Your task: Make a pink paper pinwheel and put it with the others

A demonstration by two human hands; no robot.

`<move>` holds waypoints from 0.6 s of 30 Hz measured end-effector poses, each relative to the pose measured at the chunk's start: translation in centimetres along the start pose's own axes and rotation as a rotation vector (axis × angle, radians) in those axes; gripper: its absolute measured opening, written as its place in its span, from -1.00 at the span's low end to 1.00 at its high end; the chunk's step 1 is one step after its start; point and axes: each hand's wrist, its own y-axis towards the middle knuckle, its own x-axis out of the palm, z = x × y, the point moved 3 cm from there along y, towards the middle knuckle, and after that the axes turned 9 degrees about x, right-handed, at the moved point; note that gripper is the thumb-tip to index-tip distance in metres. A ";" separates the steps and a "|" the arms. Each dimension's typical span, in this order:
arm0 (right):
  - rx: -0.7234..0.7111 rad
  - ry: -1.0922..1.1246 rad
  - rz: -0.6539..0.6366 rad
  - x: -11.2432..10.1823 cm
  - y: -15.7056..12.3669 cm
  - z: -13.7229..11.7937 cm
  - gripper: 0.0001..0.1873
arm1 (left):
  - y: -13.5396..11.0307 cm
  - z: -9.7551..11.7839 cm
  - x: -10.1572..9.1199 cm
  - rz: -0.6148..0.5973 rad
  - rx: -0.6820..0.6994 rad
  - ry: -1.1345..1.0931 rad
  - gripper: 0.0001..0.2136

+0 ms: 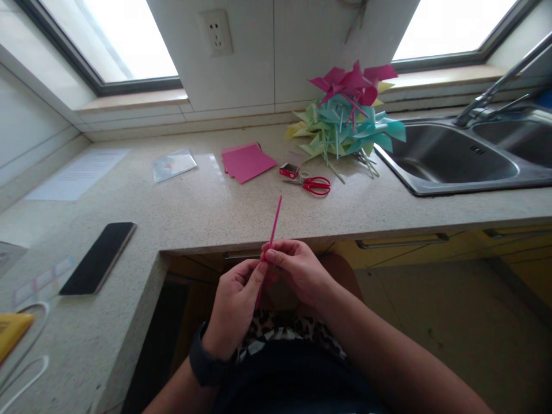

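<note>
Just in front of the counter edge, my left hand (239,296) and my right hand (299,269) meet around a thin pink stick (275,224). Its upper end rises clear of the fingers, and a lower part shows below my left thumb. The fingers of both hands are closed, pinching the stick at about the same spot; a small pink bit shows between the fingertips, too covered to make out. Farther back on the counter lie pink paper squares (251,165), red-handled scissors (317,185) and a small red box (288,170).
Several pink, blue, green and yellow paper pinwheels (345,121) are piled by the wall, left of the steel sink (457,158). A black phone (100,259), a printed sheet (80,172) and a clear plastic packet (173,165) lie leftward. A white cable (41,328) runs along the left counter.
</note>
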 end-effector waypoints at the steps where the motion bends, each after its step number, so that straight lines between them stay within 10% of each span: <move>1: -0.013 0.002 0.018 -0.1 0.0 -0.1 -0.73 | 0.0 0.0 -0.1 0.020 0.000 -0.003 -0.73; 18: -0.003 0.101 -0.011 0.1 -0.3 -0.5 -0.74 | -0.1 -0.8 0.2 -0.060 -0.142 -0.168 -0.74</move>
